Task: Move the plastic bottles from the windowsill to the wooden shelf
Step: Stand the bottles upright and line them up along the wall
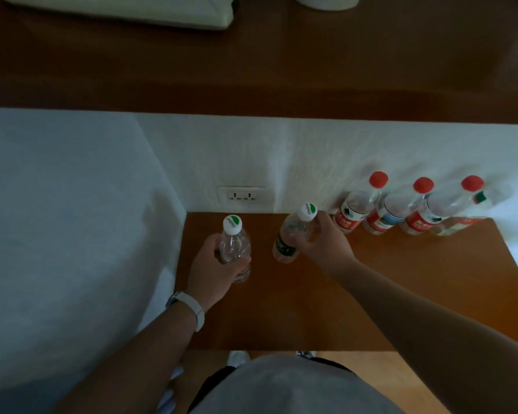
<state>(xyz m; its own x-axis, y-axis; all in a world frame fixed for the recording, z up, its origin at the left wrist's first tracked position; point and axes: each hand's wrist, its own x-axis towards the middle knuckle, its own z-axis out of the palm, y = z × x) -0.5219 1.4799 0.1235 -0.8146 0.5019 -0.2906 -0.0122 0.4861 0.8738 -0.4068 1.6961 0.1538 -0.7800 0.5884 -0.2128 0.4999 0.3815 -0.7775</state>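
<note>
1. Both hands grip clear plastic bottles with white-and-green caps, seen from above over a brown wooden shelf (371,294).
2. Left hand (214,265), fingers curled closed around the body of the left bottle (234,248), which stands upright near the shelf's left edge. A white wristband (189,309) circles that wrist.
3. Right hand (323,245), fingers wrapped shut around the upper part of the right bottle (293,234), just below its cap. This bottle carries a dark label and leans, cap tipped to the right; whether its base touches the shelf cannot be told.
4. To the right, three red-capped bottles (380,204) with red labels stand in a row on the shelf, against the white wall (311,153).
5. At the row's right end, a further clear bottle is partly visible, too blurred to describe.
6. A white wall socket (242,196) sits on the wall, just above the shelf's back edge.
7. A white bed (57,219) fills the left side, beside the shelf.
8. Above the wall runs a brown wooden windowsill (281,70), with pale objects at the top edge.
</note>
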